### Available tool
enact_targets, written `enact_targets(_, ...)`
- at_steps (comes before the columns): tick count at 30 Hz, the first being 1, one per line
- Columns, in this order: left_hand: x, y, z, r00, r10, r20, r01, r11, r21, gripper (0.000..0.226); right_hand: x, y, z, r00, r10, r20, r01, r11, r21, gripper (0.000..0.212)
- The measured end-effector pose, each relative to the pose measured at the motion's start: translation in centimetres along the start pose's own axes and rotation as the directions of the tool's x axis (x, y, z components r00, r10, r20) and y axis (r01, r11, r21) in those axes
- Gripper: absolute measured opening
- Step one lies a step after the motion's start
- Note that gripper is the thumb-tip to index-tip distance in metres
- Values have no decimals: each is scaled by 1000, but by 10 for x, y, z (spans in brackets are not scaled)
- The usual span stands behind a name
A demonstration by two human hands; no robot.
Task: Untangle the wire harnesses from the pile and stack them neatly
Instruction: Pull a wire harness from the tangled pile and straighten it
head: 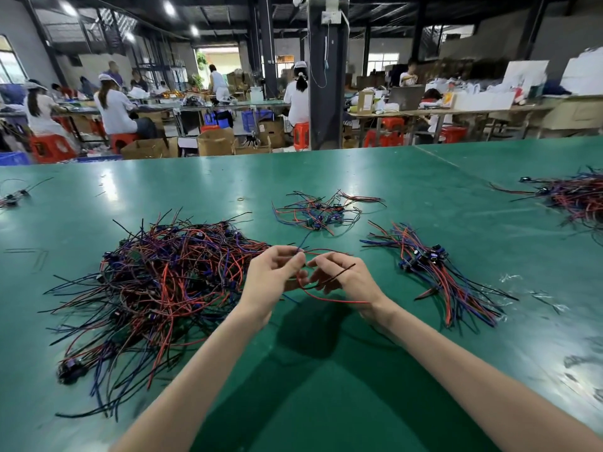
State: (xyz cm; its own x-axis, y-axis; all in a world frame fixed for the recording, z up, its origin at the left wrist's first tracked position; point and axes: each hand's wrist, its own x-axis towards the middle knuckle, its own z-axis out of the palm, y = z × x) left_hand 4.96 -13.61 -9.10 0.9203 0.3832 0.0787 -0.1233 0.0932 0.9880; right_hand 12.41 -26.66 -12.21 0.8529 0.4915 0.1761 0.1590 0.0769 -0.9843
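Your L hand (pixel 274 272) & R hand (pixel 346 278) each kept a pinching grip on one wire harness (pixel 329 300) above the worktop (pixel 195 184); tangled pile (pixel 156 282) at 9 o'clock, neat stack (pixel 434 269) at 3.

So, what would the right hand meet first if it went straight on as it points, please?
Probably the left hand, just ahead of the right hand; beyond it the tangled pile, though depth is unclear.
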Motion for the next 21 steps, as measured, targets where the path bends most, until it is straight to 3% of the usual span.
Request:
enact_targets(4, -6, -12, 3, 999, 5, 38, -4, 1000, -18, 9, -6, -3, 3, 995, 49, 83, -60, 989, 138, 9)
enact_targets(10, -10, -17, 0, 999, 3, 50, -1, 999, -46, 14, -4, -2, 4, 999, 43, 23, -47, 975, 217, 10)
enact_targets(14, -16, -25, 4, 995, 5, 95, 2, 997, -73, 16, -2, -1, 0, 997, 71, 15, -73, 974, 215, 2)
enact_targets(21, -16, -37, 11, 998, 3, 70, -2, 1000, -12, 11, -1, -1, -8, 989, 140, 49, -147, 972, 186, 8)
